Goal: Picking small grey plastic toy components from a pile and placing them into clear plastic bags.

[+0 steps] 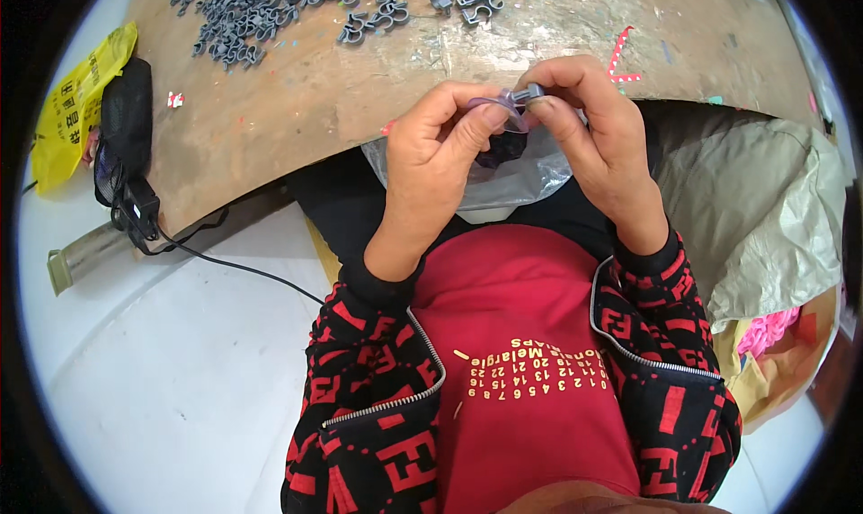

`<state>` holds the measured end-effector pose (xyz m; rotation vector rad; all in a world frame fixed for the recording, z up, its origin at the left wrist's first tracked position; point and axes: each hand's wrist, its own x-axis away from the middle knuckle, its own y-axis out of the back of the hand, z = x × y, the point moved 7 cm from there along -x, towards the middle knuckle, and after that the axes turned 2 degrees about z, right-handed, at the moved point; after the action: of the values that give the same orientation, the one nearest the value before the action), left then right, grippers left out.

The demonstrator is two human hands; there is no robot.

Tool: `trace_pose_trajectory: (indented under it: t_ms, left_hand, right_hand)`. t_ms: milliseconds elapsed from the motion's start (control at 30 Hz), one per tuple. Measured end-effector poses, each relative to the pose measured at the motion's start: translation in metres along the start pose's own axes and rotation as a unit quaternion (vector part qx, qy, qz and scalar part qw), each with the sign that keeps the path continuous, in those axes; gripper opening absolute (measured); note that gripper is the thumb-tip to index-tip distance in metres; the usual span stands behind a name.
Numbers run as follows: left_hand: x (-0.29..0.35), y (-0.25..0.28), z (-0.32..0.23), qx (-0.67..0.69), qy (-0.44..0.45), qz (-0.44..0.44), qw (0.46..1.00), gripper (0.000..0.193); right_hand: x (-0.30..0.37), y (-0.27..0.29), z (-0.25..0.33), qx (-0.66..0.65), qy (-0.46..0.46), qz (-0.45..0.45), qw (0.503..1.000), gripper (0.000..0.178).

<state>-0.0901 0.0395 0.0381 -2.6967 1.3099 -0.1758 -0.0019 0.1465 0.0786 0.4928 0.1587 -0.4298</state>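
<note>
Above the table's near edge, my two hands meet in front of me. My left hand point(433, 150) pinches a translucent purple suction cup point(512, 116) between thumb and index finger. Between the thumb and fingers of my right hand point(600, 129) is a small grey plastic clip point(532, 92), its end touching the suction cup's neck. Whether the two parts are fully joined I cannot tell, since my fingertips cover some of them. Just below my hands, a clear plastic bag point(526, 188) holds dark purple pieces point(503, 150), partly hidden by my left hand.
Many grey plastic clips point(261, 15) lie heaped on the worn wooden table point(297, 100). Red dotted ribbon point(618, 55) lies at the right. At the left are a yellow bag point(85, 109), a black pouch point(126, 118) and a cable point(243, 271). A beige sack point(755, 208) stands right of me.
</note>
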Motion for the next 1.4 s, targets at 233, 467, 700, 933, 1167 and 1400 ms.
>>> trace_pose_trajectory:
  t_ms: [233,467,700,933,1167,1400]
  left_hand:
    - [0.004,0.001,-0.029,-0.240,-0.208,-0.039,0.947,0.008]
    - [-0.005,0.004,-0.023,-0.180,-0.115,0.037,0.976,0.008]
    - [-0.009,0.006,0.009,-0.040,0.104,0.181,0.977,0.018]
    - [-0.005,0.018,-0.023,-0.273,-0.095,0.109,0.951,0.010]
    - [-0.001,0.015,-0.005,0.020,0.035,0.081,0.996,0.013]
    - [0.003,0.001,0.006,0.079,0.029,0.082,0.993,0.015]
  right_hand:
    - [0.000,-0.004,0.003,0.056,0.027,0.018,0.998,0.014]
    - [-0.003,-0.004,0.016,0.207,0.267,0.030,0.941,0.027]
    - [0.000,-0.012,0.006,0.203,0.276,0.134,0.930,0.029]
    - [0.007,-0.022,-0.028,-0.209,-0.122,0.173,0.955,0.018]
    - [-0.004,-0.006,-0.014,-0.246,-0.073,0.023,0.966,0.017]
    - [0.010,-0.015,-0.013,-0.229,-0.085,0.008,0.970,0.017]
